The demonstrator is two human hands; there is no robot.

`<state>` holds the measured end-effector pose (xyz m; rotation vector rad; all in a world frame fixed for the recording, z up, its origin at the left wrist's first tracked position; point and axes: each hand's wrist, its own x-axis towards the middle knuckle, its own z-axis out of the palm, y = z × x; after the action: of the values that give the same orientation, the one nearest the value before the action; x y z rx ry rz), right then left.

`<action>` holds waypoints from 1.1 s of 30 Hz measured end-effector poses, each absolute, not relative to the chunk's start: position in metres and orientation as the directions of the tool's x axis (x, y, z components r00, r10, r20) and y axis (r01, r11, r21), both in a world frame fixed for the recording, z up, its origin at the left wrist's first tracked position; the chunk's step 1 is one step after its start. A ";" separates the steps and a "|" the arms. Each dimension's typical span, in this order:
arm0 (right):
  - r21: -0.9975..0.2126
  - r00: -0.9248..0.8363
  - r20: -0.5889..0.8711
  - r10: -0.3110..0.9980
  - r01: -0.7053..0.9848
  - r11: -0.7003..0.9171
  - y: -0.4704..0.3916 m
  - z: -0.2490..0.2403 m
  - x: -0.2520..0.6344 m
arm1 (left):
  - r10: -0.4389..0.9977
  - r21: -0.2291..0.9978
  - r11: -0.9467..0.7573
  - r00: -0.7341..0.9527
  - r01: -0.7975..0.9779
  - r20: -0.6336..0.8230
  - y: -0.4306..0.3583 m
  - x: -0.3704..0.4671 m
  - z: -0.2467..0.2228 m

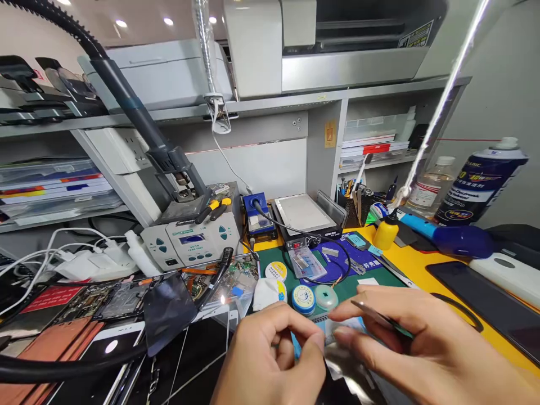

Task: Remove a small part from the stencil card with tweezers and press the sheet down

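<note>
Both hands work close under the camera at the near edge of the surface (426,264): the left hand (270,360) is curled, thumb and forefinger pinched on the edge of a small shiny film piece (343,357) that lies between the two hands, while the right hand (405,337) grips slim metal tweezers (375,316) between thumb and fingers, tip aimed toward that piece; the left pinch seems there to steady it for the tweezer tip. Just beyond the fingers sit two round tins (304,298) on the green mat (350,284), close enough to reach without shifting. Farther back stand a grey rework station (192,239), its hose rising to the left, a blue soldering base (258,216) and a flat heating plate (306,216). Right of these, a yellow squeeze bottle (386,233) and a dark spray can (481,183) stand near; the can's yellow lettering is too blurred to read, as is the station's label
</note>
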<state>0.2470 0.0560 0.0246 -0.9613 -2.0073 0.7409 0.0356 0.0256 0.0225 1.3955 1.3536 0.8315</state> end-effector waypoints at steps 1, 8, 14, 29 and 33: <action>-0.720 -0.439 0.398 0.806 0.394 0.571 0.055 0.027 0.243 | 0.984 0.944 0.078 0.128 0.320 -0.125 0.025 0.036 0.024; -0.638 -0.456 0.396 0.797 0.489 0.596 0.052 0.034 0.230 | 0.992 0.954 0.108 0.031 0.281 -0.121 0.021 0.041 0.028; -0.566 -0.440 0.517 0.734 0.467 0.679 0.053 0.026 0.226 | 0.986 0.968 0.139 0.066 0.208 -0.156 0.026 0.041 0.023; -0.148 -0.527 0.732 0.432 0.496 0.855 0.051 0.004 0.231 | 0.958 0.961 0.275 0.074 0.034 -0.277 0.023 0.042 0.023; -0.080 -0.566 0.733 0.378 0.480 0.874 0.053 0.001 0.232 | 0.951 0.951 0.309 0.026 0.005 -0.309 0.019 0.047 0.031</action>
<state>0.2322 0.0530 0.0006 -0.6159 -2.2354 -0.1623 0.0473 0.0192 0.0308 0.9883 1.3234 0.9563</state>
